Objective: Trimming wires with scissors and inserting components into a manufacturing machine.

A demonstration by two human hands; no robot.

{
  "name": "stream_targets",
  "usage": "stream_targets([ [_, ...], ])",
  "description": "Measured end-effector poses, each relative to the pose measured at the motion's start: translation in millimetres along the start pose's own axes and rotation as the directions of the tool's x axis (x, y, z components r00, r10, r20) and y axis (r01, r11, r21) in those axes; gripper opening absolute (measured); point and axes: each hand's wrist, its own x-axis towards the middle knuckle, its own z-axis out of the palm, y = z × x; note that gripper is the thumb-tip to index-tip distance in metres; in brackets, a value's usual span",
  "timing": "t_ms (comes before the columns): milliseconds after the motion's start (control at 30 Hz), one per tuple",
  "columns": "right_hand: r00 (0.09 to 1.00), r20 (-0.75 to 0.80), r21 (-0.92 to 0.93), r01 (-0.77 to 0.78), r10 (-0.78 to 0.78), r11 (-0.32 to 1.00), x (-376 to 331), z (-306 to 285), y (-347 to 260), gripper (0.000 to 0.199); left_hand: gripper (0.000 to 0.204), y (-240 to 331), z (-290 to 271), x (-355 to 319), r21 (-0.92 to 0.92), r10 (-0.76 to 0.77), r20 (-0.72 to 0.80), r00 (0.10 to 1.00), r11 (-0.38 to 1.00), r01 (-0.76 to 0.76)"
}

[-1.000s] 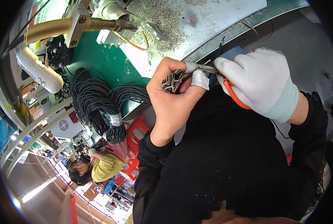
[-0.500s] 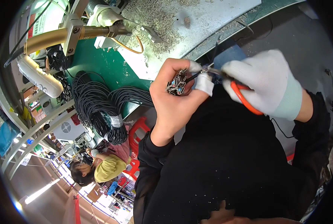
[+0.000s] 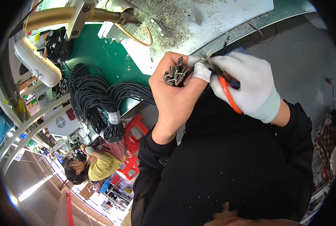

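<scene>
My left hand [image 3: 173, 101], with white covers on thumb and forefinger, is closed around a cluster of small bent metal pieces [image 3: 174, 74]. Its thumb and forefinger pinch a black cable at its end, where a small shiny metal tip [image 3: 203, 58] sticks out. In a white glove, my right hand [image 3: 252, 81] grips pliers with orange handles [image 3: 229, 96]. The jaws of the pliers are at the cable end, beside my left fingertips; whether they bite on it is too small to tell.
A large bundle of black cables [image 3: 90, 94] hangs over the green table [image 3: 100, 56] at left. Loose metal bits [image 3: 168, 28] cover the white board beyond my hands. A lamp [image 3: 38, 62] and a brass-coloured arm [image 3: 55, 18] stand upper left. A person in yellow [image 3: 104, 165] sits near red stools [image 3: 134, 135].
My right hand and the pliers have moved left, closer to my left hand. My left hand keeps its hold on the cable and metal pieces. The view has shifted slightly.
</scene>
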Motion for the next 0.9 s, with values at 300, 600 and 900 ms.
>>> stream_targets([
  [300, 0.680, 0.656, 0.446, -0.700, 0.328, 0.558, 11, -4, -3, 0.011, 0.015, -10, -11, 8, -0.123, -0.150, 0.017, 0.989, 0.981, 0.151],
  [600, 0.868, 0.388, 0.335, -0.445, 0.309, 0.830, 52, 11, 23, 0.021, 0.006, -39, -68, 58, -0.489, -0.262, 0.114, 0.958, 0.825, 0.284],
  [900, 0.885, 0.464, 0.499, -0.299, 0.041, 0.814, 135, 32, 42, 0.031, 0.010, -47, -86, 110, -0.343, -0.189, 0.292, 0.938, 0.894, 0.287],
])
